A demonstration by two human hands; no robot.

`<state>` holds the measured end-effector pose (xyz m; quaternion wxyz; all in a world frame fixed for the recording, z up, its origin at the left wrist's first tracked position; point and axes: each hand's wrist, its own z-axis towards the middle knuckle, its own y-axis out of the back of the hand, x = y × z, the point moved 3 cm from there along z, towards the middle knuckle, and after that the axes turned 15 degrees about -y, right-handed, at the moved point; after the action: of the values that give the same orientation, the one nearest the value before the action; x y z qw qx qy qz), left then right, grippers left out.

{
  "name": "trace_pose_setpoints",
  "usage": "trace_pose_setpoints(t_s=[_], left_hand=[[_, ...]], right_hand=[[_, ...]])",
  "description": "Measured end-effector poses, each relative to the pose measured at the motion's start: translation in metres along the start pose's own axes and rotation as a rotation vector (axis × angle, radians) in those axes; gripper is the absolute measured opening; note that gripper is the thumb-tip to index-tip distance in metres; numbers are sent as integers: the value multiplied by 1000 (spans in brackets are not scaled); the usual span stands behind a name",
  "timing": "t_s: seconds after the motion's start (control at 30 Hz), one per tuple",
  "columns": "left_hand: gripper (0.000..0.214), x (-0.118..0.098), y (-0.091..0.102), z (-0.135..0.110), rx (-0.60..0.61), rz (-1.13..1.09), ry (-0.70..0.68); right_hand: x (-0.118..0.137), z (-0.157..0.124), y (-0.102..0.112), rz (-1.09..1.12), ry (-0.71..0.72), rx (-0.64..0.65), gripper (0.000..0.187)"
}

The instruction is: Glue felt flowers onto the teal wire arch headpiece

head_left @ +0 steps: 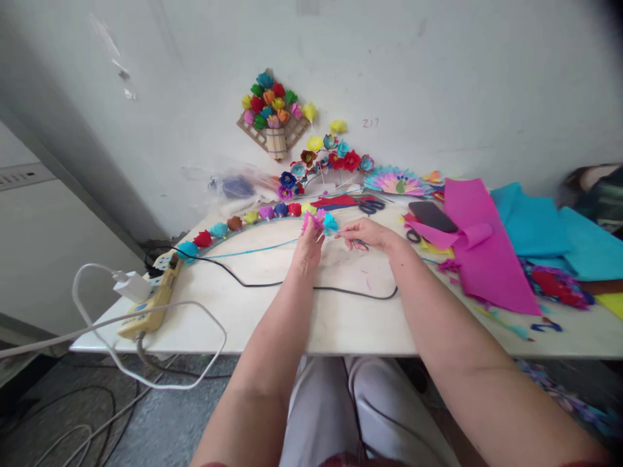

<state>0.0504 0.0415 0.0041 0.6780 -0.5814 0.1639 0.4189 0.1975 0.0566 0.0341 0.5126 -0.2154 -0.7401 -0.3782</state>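
Observation:
My left hand (309,245) is closed around the base of a pink paper flower (312,221) above the middle of the table. Right beside it is a light-blue paper flower (331,222). My right hand (361,233) pinches a thin blue string (250,251) close to the light-blue flower; the fingers partly hide the grip. A curved row of coloured paper flowers, with a red one (202,239) near its left end, runs across the table up to my left hand.
A yellow power strip (152,301) with a white charger (132,287) sits at the left edge. A black cable (243,284) crosses the table. Scissors (372,205) lie behind my hands. Pink paper (487,259), blue paper (528,220) and a dark phone (432,216) are at right.

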Motion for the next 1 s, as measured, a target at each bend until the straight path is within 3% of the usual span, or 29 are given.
trace_pose_setpoints(t_s=[0.43, 0.63, 0.7, 1.0], left_hand=[[16, 4, 5, 5, -38, -101, -27], [54, -2, -3, 3, 20, -135, 28], [57, -2, -3, 2, 27, -133, 42], [23, 1, 1, 4, 105, -119, -38]], right_hand=[[-8, 10, -3, -60, -27, 43, 23], [-5, 6, -2, -5, -20, 41, 24], [-4, 4, -1, 22, 1, 51, 26], [0, 2, -2, 6, 6, 114, 29]])
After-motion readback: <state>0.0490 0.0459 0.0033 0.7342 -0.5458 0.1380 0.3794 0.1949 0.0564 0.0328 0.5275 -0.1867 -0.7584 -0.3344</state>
